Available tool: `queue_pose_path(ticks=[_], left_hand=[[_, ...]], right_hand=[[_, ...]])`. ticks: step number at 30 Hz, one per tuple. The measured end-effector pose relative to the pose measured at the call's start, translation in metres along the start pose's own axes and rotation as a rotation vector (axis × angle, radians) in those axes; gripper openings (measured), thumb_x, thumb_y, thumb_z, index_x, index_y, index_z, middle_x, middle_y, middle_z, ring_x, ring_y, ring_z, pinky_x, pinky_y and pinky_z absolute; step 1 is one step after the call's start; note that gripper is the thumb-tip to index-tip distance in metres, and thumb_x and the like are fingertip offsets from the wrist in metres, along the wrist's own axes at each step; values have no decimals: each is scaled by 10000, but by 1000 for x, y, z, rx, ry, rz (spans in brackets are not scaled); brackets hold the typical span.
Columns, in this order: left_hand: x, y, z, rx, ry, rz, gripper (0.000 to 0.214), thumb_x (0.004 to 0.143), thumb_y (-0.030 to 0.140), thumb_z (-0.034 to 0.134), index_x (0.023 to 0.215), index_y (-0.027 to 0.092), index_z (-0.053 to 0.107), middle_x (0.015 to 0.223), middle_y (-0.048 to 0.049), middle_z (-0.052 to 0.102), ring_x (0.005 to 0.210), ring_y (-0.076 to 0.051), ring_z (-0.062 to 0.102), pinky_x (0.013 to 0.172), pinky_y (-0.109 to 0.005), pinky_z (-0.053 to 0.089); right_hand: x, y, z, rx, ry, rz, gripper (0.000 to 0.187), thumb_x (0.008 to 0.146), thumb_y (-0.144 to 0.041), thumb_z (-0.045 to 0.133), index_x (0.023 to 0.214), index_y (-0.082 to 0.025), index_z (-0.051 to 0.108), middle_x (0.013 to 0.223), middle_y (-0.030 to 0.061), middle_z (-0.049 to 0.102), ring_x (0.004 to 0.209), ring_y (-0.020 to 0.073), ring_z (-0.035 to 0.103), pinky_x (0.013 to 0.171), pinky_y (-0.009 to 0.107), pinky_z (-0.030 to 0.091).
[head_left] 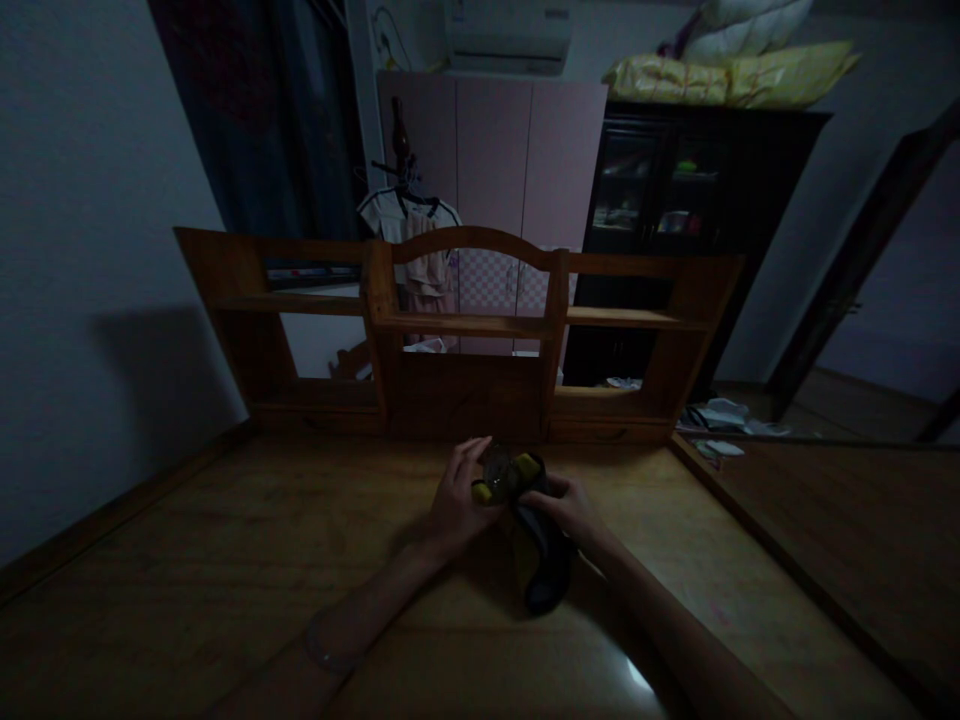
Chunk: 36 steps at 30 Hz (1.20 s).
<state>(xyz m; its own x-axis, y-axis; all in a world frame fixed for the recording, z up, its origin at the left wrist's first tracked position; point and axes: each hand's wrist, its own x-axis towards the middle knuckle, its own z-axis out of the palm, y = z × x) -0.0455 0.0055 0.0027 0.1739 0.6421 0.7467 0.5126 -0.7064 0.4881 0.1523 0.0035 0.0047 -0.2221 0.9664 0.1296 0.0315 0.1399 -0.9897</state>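
Both my hands meet over a wooden desk near its far middle. My left hand curls its fingers around a small yellow and dark object, gripping its left side. My right hand closes on the right side of the same object, where a dark strap or pouch hangs down onto the desk. The room is dim and I cannot make out what the object is.
A wooden hutch with open shelves stands at the desk's far edge. Behind it are a pink wardrobe, hanging clothes and a dark glass cabinet with bedding on top. Papers lie on the floor at right.
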Motion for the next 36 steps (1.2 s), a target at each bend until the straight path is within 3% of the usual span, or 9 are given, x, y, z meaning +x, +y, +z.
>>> queue_pose_path(ticks=[6, 13, 36], left_hand=[[2, -1, 3, -121, 64, -62, 756, 683, 324, 769, 1321, 226, 374, 1299, -96, 458, 1211, -261, 464, 1021, -434, 408], [1, 0, 2, -179, 20, -52, 791, 650, 294, 781, 1315, 221, 358, 1309, -95, 436, 1217, -265, 449, 1032, -446, 397], [-3, -5, 7, -27, -71, 84, 790, 710, 396, 751, 1352, 210, 330, 1334, -123, 422, 1284, -293, 384, 1063, -508, 358]], right_hand=[[0, 1, -6, 53, 86, 58, 345, 667, -455, 743, 852, -164, 727, 768, 14, 715, 672, 174, 629, 620, 268, 461], [-2, -4, -5, 100, 21, 68, 397, 652, -463, 765, 929, -183, 713, 888, 34, 729, 778, 220, 657, 705, 320, 497], [3, 4, -5, 100, -59, 16, 489, 678, -484, 750, 1076, -212, 665, 1071, 39, 695, 989, 257, 622, 882, 387, 472]])
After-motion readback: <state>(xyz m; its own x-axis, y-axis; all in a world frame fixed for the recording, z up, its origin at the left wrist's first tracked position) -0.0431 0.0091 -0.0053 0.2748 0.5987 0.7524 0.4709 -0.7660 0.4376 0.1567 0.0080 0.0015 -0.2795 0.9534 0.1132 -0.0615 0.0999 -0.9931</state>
